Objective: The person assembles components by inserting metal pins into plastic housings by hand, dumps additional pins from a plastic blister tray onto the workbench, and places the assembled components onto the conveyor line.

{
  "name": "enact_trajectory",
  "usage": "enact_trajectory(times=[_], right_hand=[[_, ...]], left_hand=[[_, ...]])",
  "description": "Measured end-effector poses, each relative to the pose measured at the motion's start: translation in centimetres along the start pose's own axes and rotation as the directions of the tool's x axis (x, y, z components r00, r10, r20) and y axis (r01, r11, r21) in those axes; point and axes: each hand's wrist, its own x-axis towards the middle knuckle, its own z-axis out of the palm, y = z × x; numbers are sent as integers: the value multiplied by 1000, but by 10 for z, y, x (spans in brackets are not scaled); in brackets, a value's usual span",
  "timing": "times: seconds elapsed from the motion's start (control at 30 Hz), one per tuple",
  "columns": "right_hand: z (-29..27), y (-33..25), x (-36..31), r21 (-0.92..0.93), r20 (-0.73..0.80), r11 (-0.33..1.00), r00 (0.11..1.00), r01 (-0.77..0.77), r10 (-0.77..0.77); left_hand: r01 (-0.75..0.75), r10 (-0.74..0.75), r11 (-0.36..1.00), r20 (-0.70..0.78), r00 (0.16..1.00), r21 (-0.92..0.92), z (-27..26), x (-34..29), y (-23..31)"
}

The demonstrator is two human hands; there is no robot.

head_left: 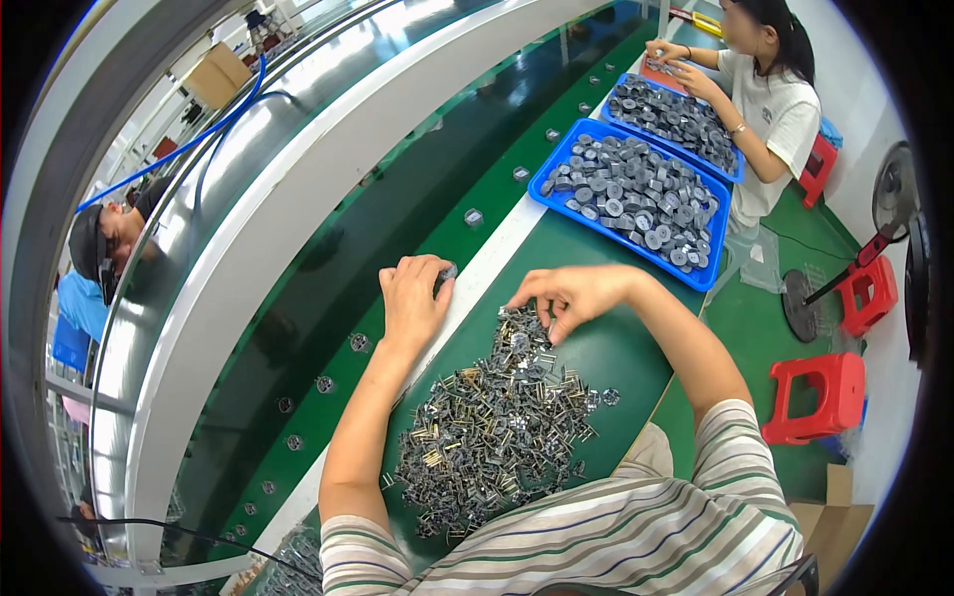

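Observation:
Over the edge between the table and the green conveyor, my left hand (412,303) is closed around a small dark grey round piece (446,275), mostly hidden by the fingers. A large heap of small metal-pinned parts (492,427) lies on the green tabletop (636,358) in front of my body. At the heap's far tip is my right hand (576,296), its index finger and thumb apart and bent down to the parts. Nothing shows between those fingertips.
Two blue trays (545,202) of grey round pieces stand far right, beside a co-worker (760,89). Spaced round parts (473,217) lie along the conveyor (397,233). Red stools (817,397) and a fan (800,303) stand right. Another person (114,243) is beyond the rail.

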Motion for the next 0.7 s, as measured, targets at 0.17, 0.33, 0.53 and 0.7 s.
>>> enact_trajectory(times=[0.17,0.33,0.53,0.7], right_hand=[[-8,18,38,235,-131,970,987,-59,92],[0,12,36,55,-179,996,981,-66,75],[0,11,24,67,-263,996,962,-51,66],[-5,17,19,-101,-424,995,905,-25,-21]], left_hand=[[166,-142,800,87,986,-577,15,-14,27],[144,-69,886,181,981,-441,19,-21,26],[125,-58,897,168,984,-424,17,-20,30],[187,-105,892,215,971,-411,16,-20,33]])
